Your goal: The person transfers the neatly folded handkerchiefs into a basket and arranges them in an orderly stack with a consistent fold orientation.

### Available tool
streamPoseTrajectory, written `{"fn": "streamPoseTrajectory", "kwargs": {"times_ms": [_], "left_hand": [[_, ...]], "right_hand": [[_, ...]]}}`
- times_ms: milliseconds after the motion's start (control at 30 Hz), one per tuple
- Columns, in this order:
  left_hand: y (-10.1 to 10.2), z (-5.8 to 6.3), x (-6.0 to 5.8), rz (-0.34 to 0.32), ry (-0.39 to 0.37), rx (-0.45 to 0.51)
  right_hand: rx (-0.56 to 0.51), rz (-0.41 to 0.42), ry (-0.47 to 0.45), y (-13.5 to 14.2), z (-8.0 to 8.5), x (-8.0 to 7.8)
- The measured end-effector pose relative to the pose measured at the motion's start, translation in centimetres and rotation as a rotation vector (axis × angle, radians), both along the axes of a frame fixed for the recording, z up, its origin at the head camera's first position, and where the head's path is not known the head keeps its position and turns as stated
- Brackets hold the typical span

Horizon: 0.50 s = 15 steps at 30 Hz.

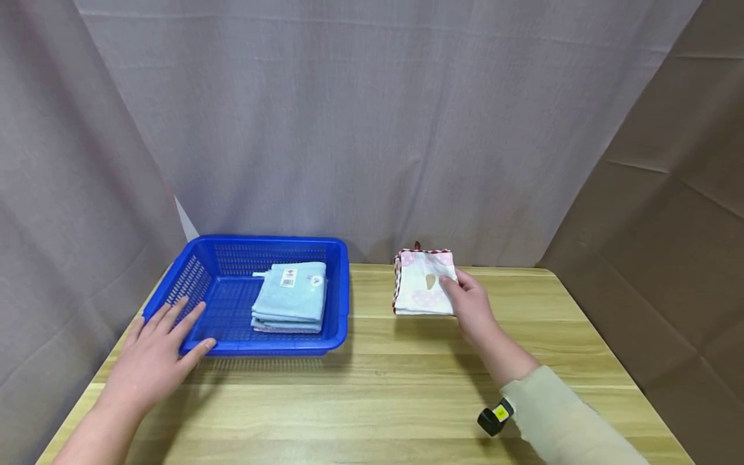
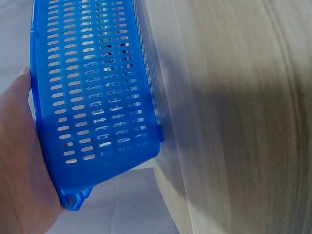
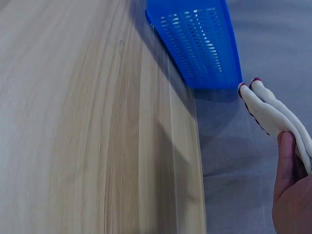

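Observation:
My right hand (image 1: 473, 307) pinches a folded white cloth (image 1: 415, 294) by its right edge, thumb on top. Pale pink patches and a red-and-white trimmed border show on the cloth, with a small red loop at its top. In the right wrist view the folded cloth (image 3: 273, 114) is seen edge-on, held above the table. My left hand (image 1: 152, 355) rests with spread fingers on the front left corner of a blue plastic basket (image 1: 232, 242). Inside the basket, toward its right side, lies a stack of folded light blue towels (image 1: 290, 297) with a white label on top.
The basket stands on the left of a wooden table (image 1: 372, 400). Behind the table hangs a grey curtain (image 1: 395, 129), and a brown panel (image 1: 668, 213) borders the right side. A small black device with a yellow label (image 1: 501, 413) is at the right sleeve (image 1: 558, 413).

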<state>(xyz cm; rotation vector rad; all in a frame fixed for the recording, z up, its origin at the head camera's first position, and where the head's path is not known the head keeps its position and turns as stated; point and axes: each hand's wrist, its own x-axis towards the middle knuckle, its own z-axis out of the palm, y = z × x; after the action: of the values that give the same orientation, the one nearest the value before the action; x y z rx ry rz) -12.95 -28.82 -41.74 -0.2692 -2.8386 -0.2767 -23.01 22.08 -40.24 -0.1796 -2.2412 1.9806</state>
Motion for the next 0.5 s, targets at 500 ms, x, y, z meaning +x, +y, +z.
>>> {"fn": "streamPoseTrajectory", "kwargs": {"times_ms": [500], "left_hand": [[0.0,0.1,-0.1,0.003,-0.023,-0.011]], "right_hand": [[-0.109,0.022,0.018,-2.3,0.7,-0.1]]}}
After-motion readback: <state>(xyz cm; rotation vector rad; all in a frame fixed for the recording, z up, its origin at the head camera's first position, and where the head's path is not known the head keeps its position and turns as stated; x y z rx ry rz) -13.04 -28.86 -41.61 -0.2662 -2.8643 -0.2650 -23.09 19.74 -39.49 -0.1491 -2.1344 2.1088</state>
